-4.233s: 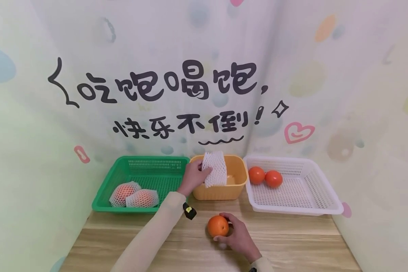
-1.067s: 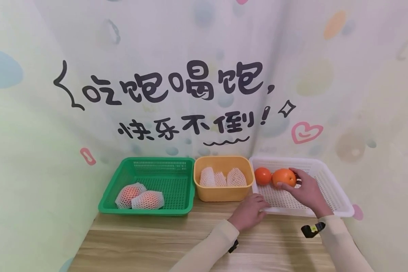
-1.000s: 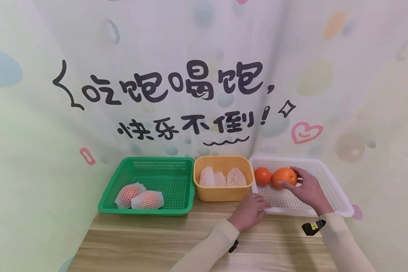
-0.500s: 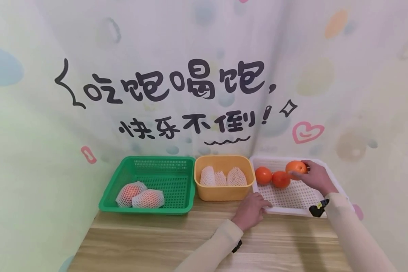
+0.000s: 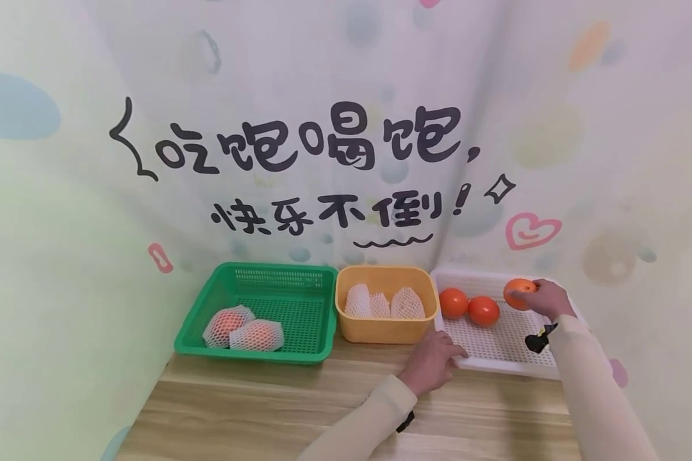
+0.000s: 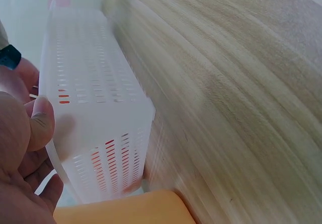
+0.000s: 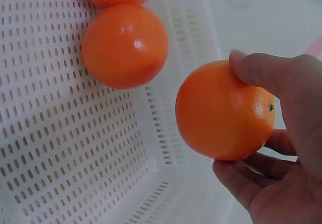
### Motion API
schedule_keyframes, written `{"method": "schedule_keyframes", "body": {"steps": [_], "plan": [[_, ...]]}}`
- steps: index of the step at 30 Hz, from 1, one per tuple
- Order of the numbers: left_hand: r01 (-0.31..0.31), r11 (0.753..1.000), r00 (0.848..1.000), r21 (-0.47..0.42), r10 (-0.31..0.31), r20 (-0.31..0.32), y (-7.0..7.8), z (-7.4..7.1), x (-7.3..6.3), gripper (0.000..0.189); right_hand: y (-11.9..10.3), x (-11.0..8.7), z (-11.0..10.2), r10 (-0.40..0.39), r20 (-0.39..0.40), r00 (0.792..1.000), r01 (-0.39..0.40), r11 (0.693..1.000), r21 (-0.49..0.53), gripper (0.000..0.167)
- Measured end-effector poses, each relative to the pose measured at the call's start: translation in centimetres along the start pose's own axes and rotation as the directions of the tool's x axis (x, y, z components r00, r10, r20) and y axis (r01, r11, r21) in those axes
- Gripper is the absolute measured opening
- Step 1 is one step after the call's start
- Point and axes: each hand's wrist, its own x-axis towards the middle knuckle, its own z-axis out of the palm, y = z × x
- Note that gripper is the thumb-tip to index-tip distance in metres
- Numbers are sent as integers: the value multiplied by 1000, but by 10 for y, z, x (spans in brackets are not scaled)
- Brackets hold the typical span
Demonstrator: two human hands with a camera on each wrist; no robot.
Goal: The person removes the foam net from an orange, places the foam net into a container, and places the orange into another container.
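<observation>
In the head view my right hand (image 5: 549,299) holds an orange (image 5: 516,294) over the back right part of the white basket (image 5: 510,367). The right wrist view shows thumb and fingers round the orange (image 7: 219,116), its green stem end towards the palm. Two smooth red tomatoes (image 5: 484,312) sit side by side at the basket's back left. My left hand (image 5: 430,363) grips the rim at the front left corner of this basket. Up close in the left wrist view, the thumb lies over the rim of the white basket (image 6: 83,73).
Left of the white basket stands a yellow bin (image 5: 386,331) with several white foam nets (image 5: 407,303). A green basket (image 5: 254,356) farther left holds two net-wrapped reddish fruits (image 5: 257,335). All three stand on a wooden table (image 5: 254,410) against a printed wall sheet (image 5: 300,83).
The orange, first on the table, went into the white basket with my right hand, then shifted right, away from the tomatoes. My left hand released a foam net into the bin and took the basket's rim.
</observation>
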Motion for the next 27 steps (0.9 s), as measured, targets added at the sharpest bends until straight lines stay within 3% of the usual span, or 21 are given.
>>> {"method": "schedule_keyframes", "body": {"steps": [9,14,21,27], "plan": [[42,999,998,11,-42,45,1,-2,1,35,25,17,17,125,55,991,-127,991,33,56],[44,999,997,13,-45,60,1,-2,2,34,37,24,28,199,111,974,-207,976,71,66],[18,999,999,29,-20,43,2,-2,5,32,47,27,36,146,127,981,-148,989,7,75],[44,999,998,1,-44,51,1,-4,4,31,41,24,39,123,141,982,-123,992,-8,77]]}}
